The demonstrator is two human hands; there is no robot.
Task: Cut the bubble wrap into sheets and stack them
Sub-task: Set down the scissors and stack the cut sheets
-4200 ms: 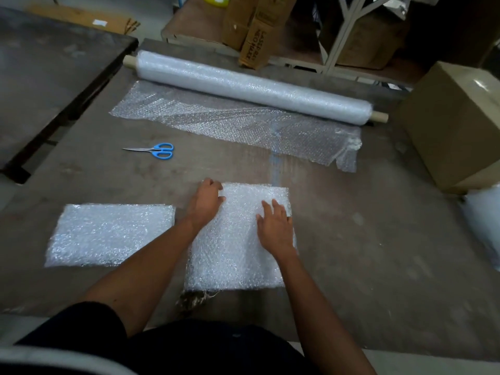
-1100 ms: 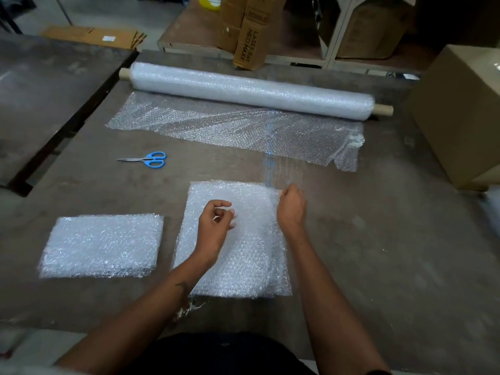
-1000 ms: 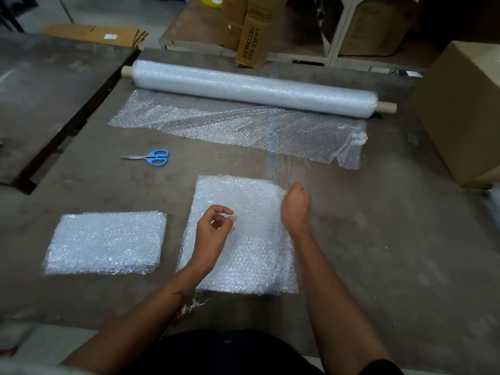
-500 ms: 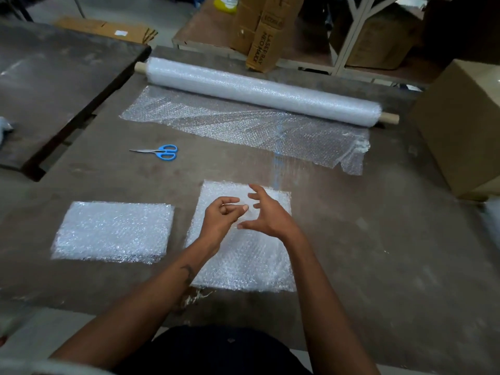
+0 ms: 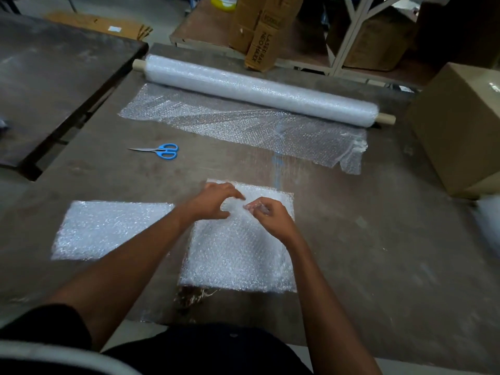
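Right hand: over far half of centre sheet stack, fingers curled in, fingertips pinching a bit of clear bubble wrap film.
Left hand: just beside right hand, over same stack, fingers loosely spread, thumb and index apart, not visibly gripping anything.
Centre sheet stack: flat on table, straight ahead of torso, near front edge; both hands above its far part.
Left sheet stack: flat on table, beside centre stack, small gap between; left forearm crosses its right corner.
Scissors: blue handles, blades closed, lying flat on table beyond left stack, well apart from both hands.
Bubble wrap roll: on cardboard core, lying across far side of table, core ends sticking out both sides.
Unrolled wrap: loose length spread flat from roll toward the person; right end ragged and crumpled.
Table: worn brown surface, scuffed, blue mark between unrolled wrap and centre stack.
Cardboard box: large, on right side of table, near roll's right end.
Second table: dark, to the left, separated by a gap.
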